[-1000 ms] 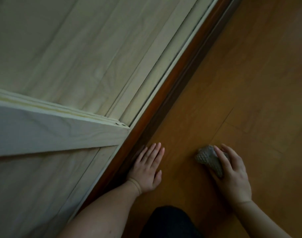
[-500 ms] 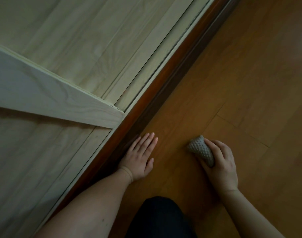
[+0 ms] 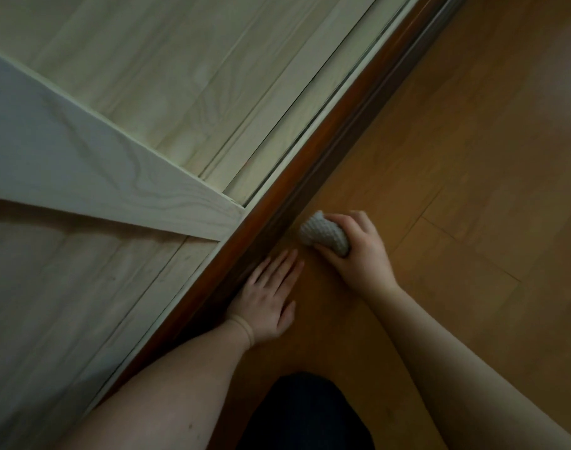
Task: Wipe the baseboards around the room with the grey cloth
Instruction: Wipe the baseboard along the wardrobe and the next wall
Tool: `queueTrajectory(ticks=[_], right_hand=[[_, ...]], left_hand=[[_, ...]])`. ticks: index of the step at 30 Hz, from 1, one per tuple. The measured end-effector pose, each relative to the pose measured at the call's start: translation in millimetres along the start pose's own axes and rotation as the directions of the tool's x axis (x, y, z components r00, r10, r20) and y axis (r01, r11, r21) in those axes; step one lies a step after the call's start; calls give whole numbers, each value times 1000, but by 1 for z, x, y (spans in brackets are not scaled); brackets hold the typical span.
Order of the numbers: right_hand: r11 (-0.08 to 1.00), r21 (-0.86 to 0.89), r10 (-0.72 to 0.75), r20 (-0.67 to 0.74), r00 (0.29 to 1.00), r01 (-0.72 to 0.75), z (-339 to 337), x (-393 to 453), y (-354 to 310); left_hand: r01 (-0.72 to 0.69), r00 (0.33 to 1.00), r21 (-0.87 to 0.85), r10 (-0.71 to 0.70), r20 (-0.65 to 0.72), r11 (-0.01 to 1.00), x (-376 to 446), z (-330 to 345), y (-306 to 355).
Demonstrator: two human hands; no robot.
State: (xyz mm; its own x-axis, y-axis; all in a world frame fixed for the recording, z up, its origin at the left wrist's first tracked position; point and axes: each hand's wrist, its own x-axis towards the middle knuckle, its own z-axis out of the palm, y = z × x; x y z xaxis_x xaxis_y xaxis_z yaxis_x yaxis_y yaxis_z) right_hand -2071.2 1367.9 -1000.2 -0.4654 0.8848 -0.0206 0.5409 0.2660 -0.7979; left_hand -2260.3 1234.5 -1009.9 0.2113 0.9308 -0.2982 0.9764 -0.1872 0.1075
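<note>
Now the right hand [image 3: 352, 251] sits much closer to the wall than it did a second ago. Back then it rested out on the wood floor [image 3: 456, 190], well apart from the dark brown baseboard [image 3: 313, 170]. It has slid in toward the baseboard, and the grey cloth [image 3: 323, 233] has come along with it.

Its grip is closed tight around the cloth, which is bunched up into a small lump. The front end of the lump pokes out past the fingers [image 3: 349, 219] and sits just beside the foot of the baseboard (it may be touching, but the dim light makes that hard to tell).

The left hand [image 3: 268, 303] lies flat on the floor with its grip let go and nothing in it. Its fingers are spread and point along the baseboard, right next to it. It has stayed in about the same spot, so it seems to be holding the person up while they lean in.

So the cloth looks ready to start rubbing this piece of baseboard. Lots of baseboard runs off up the picture, past the pale wooden doors [image 3: 148, 76], so most of this stretch looks left to do.
</note>
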Motion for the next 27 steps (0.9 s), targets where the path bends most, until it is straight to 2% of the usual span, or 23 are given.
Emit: queueTrajectory(ticks=[7, 13, 15, 19, 24, 27], right_hand=[[987, -75, -144, 9, 990, 144, 14, 30, 0], [971, -105, -203, 111, 973, 215, -8, 52, 10], [976, -128, -163, 103, 981, 176, -23, 66, 18], [990, -141, 21, 34, 999, -16, -60, 109, 31], [976, -220, 21, 127, 992, 7, -77, 134, 31], [975, -202, 99, 25, 995, -92, -95, 148, 37]], left_hand=[[-14, 1000, -20, 13, -26, 1000, 2, 2, -2], [-28, 999, -68, 26, -30, 997, 0, 4, 0], [-29, 999, -69, 27, -24, 997, 0, 5, 1], [-14, 1000, -46, 13, -17, 999, 2, 4, -2], [-3, 1000, -51, 2, -7, 999, -1, 6, -5], [6, 1000, -36, -7, -15, 999, 1, 5, -3]])
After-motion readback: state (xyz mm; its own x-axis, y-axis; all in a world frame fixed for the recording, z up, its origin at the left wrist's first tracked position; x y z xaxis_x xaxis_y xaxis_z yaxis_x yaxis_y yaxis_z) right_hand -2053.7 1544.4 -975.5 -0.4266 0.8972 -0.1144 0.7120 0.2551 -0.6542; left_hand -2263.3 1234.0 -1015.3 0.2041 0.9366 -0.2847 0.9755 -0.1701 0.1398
